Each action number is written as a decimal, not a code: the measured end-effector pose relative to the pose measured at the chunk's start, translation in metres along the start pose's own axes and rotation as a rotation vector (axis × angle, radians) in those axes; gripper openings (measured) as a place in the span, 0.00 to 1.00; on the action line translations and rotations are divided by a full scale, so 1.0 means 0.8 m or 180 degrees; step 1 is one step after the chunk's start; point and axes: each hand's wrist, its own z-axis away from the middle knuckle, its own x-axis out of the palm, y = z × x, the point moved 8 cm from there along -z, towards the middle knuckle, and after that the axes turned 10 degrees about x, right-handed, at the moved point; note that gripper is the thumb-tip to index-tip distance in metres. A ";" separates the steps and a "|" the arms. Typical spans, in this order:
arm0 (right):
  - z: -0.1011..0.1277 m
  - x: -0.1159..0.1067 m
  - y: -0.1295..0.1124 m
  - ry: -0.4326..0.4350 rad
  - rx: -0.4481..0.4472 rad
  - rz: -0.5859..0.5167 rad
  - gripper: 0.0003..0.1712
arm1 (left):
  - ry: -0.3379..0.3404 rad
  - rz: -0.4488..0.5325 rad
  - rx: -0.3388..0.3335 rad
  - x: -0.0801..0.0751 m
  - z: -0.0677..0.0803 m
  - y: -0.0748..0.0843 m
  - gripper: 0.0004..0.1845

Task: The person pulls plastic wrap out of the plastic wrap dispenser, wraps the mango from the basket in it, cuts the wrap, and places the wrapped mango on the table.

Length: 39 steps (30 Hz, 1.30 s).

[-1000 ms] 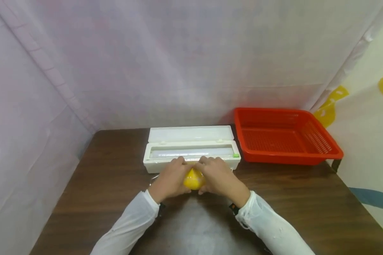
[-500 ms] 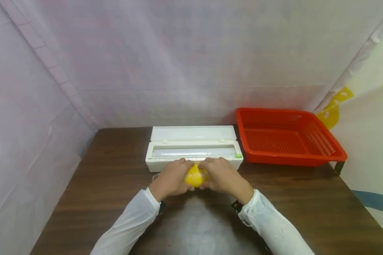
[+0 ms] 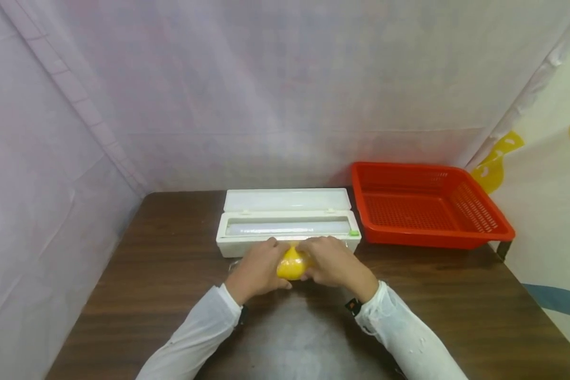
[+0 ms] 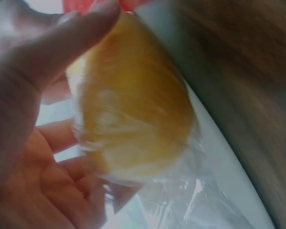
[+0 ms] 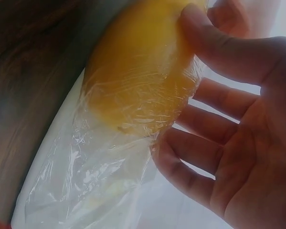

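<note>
Yellow fruit (image 3: 292, 267) in clear film (image 5: 92, 179) gripped by left hand (image 3: 260, 267) and right hand (image 3: 333, 260), just in front of white box (image 3: 237, 248). Peaked top shown between hands; rounder outline seen half a second ago. Box unmoved.

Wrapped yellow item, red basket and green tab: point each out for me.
Wrapped yellow item (image 4: 138, 100), left wrist view: middle of its film-covered side.
Red basket (image 3: 413, 238), head view: front wall.
Green tab (image 3: 354, 233), head view: its middle.
</note>
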 end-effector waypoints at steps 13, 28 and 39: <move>-0.003 0.000 0.000 -0.0121 -0.0056 -0.0079 0.16 | 0.0260 -0.0030 0.0092 -0.007 0.000 0.003 0.36; -0.001 0.001 0.004 -0.0304 -0.0108 -0.0313 0.23 | -0.0001 -0.0866 0.0145 -0.006 -0.001 0.017 0.40; 0.001 0.005 0.009 -0.0469 -0.0079 -0.0461 0.31 | 0.0131 -0.0270 0.0125 -0.015 0.001 0.013 0.35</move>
